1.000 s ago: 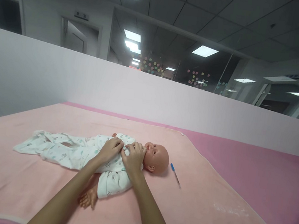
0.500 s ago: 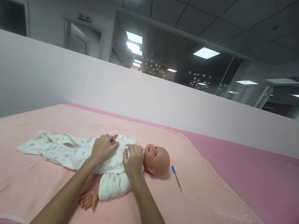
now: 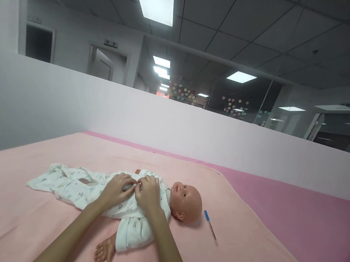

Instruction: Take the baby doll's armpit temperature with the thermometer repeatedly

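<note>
A bald baby doll (image 3: 187,203) lies on its back, its head to the right. It wears a white baby romper (image 3: 72,188) with a small print; one doll hand (image 3: 105,248) sticks out of the near sleeve. My left hand (image 3: 118,190) is bent over the doll's chest, thumb and fingertips closed on the front of the romper. Right beside it, my right hand (image 3: 148,192) pinches the cloth at the same place, nearer the doll's neck. The fingertips of both hands almost meet. Whatever fastening lies between them is too small to make out.
A pen with a blue cap (image 3: 210,227) lies on the peach blanket (image 3: 243,247), just right of the doll's head. Under the blanket is a pink surface (image 3: 299,212). A low white wall (image 3: 194,131) runs along the back, with glass above it.
My right hand has moved left from near the doll's neck to meet my left hand at the chest. The view has tilted up a little, so everything sits lower.
</note>
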Available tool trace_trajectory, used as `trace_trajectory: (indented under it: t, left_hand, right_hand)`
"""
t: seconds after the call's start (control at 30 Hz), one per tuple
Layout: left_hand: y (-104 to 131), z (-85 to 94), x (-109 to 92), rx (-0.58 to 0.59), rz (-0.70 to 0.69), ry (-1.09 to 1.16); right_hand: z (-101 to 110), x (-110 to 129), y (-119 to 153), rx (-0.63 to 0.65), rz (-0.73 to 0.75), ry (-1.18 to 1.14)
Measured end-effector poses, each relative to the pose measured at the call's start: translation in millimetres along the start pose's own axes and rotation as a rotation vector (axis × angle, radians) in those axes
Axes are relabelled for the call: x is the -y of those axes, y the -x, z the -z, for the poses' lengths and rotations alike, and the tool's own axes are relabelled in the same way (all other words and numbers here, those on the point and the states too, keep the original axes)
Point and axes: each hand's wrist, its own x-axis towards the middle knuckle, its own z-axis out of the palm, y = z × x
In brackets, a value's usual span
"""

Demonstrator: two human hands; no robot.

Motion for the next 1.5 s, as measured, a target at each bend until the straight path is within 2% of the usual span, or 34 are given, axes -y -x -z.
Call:
trace_trajectory:
  t: [0.23,0.6,0.73,0.83,0.93,1.1,1.17,1.23,1.33,1.5]
  left_hand:
    - [2,-0.8,4,-0.037,0.083,0.085]
    - [3,2.1,2,-0.051,0.018,-0.067]
    - [3,3.9,4,-0.063,0.07,-0.079]
    - [3,5.5,7,-0.117,0.103,-0.084]
    - [4,8.4,9,-0.173,0.134,-0.131]
    - [6,14.0,9,-0.196,0.247,-0.197]
    - [6,13.9,8,-0.217,0.231,-0.205]
    - [6,12.0,6,-0.194,0.157,-0.18]
    - [5,8.0,3,-0.086,0.056,-0.099]
    - [3,3.9,-2,-0.034,0.079,0.0]
  right_hand:
    - [-11,14,0,-0.089,-0.109,-0.087]
    - [2,19,11,-0.004,-0.052,0.088]
    - [4,21,11,0.021,-0.076,0.154]
    - [3,21,11,0.03,-0.08,0.173]
    - [3,21,12,0.013,-0.082,0.142]
    - [1,21,13,-0.016,-0.083,0.064]
    - [1,21,13,-0.02,-0.079,0.038]
    - [1,21,14,-0.025,-0.085,0.014]
    - [0,20,14,-0.025,-0.1,-0.014]
    - [0,20,13,-0.019,-0.076,-0.025]
